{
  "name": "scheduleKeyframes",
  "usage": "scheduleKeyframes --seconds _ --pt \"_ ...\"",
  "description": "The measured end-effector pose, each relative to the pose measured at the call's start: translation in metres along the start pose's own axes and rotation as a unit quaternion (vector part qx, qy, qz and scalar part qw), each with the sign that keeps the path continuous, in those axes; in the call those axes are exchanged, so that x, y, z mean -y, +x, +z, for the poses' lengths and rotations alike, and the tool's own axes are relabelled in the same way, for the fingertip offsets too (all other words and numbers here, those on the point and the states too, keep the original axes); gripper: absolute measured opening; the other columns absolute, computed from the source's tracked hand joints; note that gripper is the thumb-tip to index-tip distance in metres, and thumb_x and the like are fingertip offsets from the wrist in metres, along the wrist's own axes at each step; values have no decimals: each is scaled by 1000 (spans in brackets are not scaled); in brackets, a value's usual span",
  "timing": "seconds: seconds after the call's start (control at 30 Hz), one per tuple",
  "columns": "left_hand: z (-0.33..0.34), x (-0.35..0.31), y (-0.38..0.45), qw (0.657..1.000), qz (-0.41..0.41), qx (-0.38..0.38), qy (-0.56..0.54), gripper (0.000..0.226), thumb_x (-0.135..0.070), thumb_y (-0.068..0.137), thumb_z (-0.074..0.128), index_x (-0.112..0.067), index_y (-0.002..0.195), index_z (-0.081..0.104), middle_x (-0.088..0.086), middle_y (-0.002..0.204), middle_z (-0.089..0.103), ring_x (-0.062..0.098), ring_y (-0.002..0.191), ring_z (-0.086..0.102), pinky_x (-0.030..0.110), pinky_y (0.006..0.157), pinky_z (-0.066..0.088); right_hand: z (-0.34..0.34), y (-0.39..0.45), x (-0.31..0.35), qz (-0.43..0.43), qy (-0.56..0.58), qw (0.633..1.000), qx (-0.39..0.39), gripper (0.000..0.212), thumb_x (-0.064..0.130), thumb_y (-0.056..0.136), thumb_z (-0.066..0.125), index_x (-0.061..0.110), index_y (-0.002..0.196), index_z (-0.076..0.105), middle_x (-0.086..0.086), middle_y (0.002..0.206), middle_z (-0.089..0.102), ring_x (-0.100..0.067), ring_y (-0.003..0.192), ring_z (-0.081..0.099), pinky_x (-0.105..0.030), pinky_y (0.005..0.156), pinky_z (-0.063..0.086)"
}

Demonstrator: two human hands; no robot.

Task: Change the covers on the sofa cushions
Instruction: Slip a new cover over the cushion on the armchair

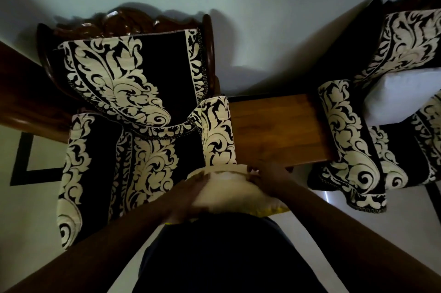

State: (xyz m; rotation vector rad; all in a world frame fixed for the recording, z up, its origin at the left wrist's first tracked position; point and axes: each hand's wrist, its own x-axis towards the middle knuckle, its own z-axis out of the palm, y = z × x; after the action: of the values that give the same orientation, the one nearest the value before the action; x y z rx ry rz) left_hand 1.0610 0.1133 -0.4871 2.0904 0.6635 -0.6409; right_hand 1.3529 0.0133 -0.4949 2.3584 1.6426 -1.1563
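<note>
I hold a cream cushion [229,193] with a yellow trim against my body, low in the centre of the view. Its cover is open at the top, and white filling shows in the mouth. My left hand [187,197] lies along the cushion's left side with the fingers stretched up to the cover's rim, pressing on it. Fingers of my right hand [268,173] curl over the cover's rim at the top right and pinch it. The picture is dim and the hands are slightly blurred.
A carved wooden armchair [133,92] draped in black-and-cream floral cloth stands at the left. A wooden side table [276,125] sits in the middle. At the right, a second covered chair [353,140] holds a bare white cushion [401,99]. The floor is pale tile.
</note>
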Motion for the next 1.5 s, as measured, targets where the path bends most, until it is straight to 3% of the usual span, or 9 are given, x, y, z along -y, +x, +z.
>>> scheduleKeyframes --seconds 0.1,0.2,0.33,0.47,0.67,0.9,1.03,1.33,1.5 --pt "2 26 -16 997 1 -40 65 116 -96 68 24 -34 160 -11 -10 167 -15 9 150 5 40 123 22 -18 -26 -11 -34 48 998 21 45 77 88 45 46 116 60 13 124 61 -6 101 58 -37 89 54" --pt "-14 41 -18 983 -47 -175 -1 100 -91 75 45 -32 155 33 -7 161 32 13 139 40 37 111 42 -32 -38 -16 -112 -78 987 79 93 95 72 31 47 152 30 9 157 35 -18 136 39 -48 109 41" --pt "-44 52 0 897 -159 -392 -130 71 -74 78 66 -24 128 62 0 119 66 22 102 65 37 83 55 -39 -12 -14 -35 -31 998 -47 70 61 95 54 33 153 28 -2 148 44 -25 118 57 -36 84 54" --pt "-59 56 6 919 -111 -362 -109 64 -62 92 60 -12 133 64 9 125 69 25 104 69 38 87 56 -49 13 -21 79 204 959 -181 55 42 88 75 20 130 46 -5 123 51 -26 96 59 -28 59 44" --pt "-85 58 19 902 -152 -368 -168 37 -43 93 68 -10 79 57 10 68 59 24 65 59 31 58 39 -62 9 -56 41 248 957 -147 30 20 93 72 19 123 68 -4 114 67 -23 105 64 -35 77 54" --pt "-108 63 11 834 -117 -363 -399 46 -47 97 60 -1 93 57 6 82 51 16 80 49 35 74 39 -90 2 -59 57 318 928 -184 20 31 101 59 22 85 66 0 81 61 -11 77 56 -29 66 43" --pt "-115 39 44 799 -142 -433 -393 50 -61 96 52 -12 85 52 3 77 45 21 77 47 35 68 35 -80 26 -37 131 500 828 -219 29 39 104 53 17 117 66 -11 114 65 -28 108 63 -52 99 52" --pt "-152 41 159 711 -342 -519 -327 58 -52 103 44 -5 135 49 21 136 57 40 122 56 41 87 44 -52 146 -25 224 414 810 -350 42 41 106 46 16 139 42 -16 127 56 -32 110 60 -41 85 52" --pt "-52 57 215 895 -154 -419 18 78 -62 101 38 -19 160 13 13 168 11 33 155 11 53 121 20 53 179 -3 95 110 963 -228 74 67 99 30 34 161 6 0 169 -6 -30 155 3 -61 120 14"
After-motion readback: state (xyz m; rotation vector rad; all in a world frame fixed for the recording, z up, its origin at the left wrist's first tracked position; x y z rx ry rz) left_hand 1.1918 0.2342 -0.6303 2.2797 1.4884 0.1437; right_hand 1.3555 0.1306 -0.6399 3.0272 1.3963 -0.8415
